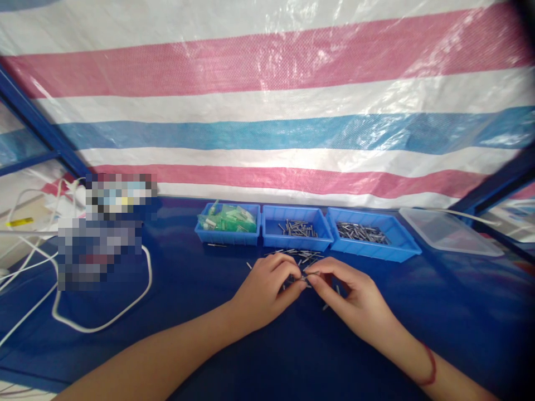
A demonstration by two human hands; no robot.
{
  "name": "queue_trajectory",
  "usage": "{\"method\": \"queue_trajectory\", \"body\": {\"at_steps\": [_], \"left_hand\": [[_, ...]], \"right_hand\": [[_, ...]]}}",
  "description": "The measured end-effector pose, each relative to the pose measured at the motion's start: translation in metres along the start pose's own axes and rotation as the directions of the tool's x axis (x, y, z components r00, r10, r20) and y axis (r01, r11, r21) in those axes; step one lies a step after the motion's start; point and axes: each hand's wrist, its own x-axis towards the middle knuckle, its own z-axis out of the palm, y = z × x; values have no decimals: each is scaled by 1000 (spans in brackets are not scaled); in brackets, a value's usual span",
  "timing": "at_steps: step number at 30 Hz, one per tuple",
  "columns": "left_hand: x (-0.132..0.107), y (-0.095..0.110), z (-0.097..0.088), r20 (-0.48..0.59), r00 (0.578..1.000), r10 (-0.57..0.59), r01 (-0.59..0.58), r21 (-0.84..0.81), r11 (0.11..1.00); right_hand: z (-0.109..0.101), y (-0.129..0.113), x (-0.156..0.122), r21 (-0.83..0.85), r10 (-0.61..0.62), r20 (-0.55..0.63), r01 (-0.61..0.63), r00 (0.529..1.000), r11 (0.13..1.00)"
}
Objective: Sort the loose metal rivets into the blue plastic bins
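Slim metal piece (310, 274): held just above the surface (292, 362), between the fingertips of both hands, in front of the middle bin. Very small in view; cannot tell whether it is one piece or two meeting.

Left hand (267, 285): grip closed on the piece, thumb and forefinger pinched, other fingers curled. Right hand (360, 301): grip likewise pinched on it, from the opposite side. Red band (430, 365) on right wrist. Fingertips of the two hands close together.

Loose metal pins (307, 255): scattered on the surface behind and beneath the hands, a few to the right, partly hidden.

Beyond, three blue bins in a row. Left bin (229, 238): green packets (234, 218). Middle bin (292, 241) and right bin (376, 252): metal pins in each. Clear plastic lid or tray (451, 231) right of these.

Far left: white cable (86, 331), looped on the surface. Behind everything: striped sheet (251, 133), red, white, blue.
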Motion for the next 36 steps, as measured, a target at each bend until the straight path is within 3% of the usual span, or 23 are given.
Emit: {"method": "queue_trajectory", "body": {"at_steps": [5, 13, 17, 21, 23, 25, 27, 29, 32, 36], "left_hand": [[1, 1, -2, -59, 996, -68, 64, -74, 995], [1, 3, -4, -63, 997, -52, 50, -26, 998], [1, 4, -6, 33, 999, -10, 8, 59, 998], [-2, 4, -4, 114, 993, 35, -54, 172, 984], [-4, 3, -2, 144, 988, 49, -80, 220, 972], [-4, 2, -1, 175, 983, 62, -104, 244, 964], [-4, 1, 1, 204, 976, 72, -124, 251, 960], [-3, 0, 0, 227, 971, 77, -138, 263, 955], [-4, 1, -6, 256, 963, 83, -167, 327, 930], [-10, 13, -27, 296, 955, -27, -121, 469, 875]], "right_hand": [[-2, 3, 1, -31, 22, 20, -22, 1000, 999], [-6, 2, 4, -122, -108, 35, 111, 994, 986], [-30, 13, 11, -312, -188, -165, 129, 968, 941], [-59, 42, 22, -590, -225, -353, -29, 908, 807], [-66, 52, 26, -696, -232, -333, -71, 914, 715], [-65, 51, 27, -733, -237, -304, -68, 923, 677], [-58, 40, 23, -709, -241, -241, -1, 940, 705], [-48, 24, 17, -648, -216, -72, 119, 974, 752], [-39, 6, 5, -619, -63, 209, 182, 976, 764], [-41, 3, -5, -656, 140, 288, 89, 947, 750]]}}
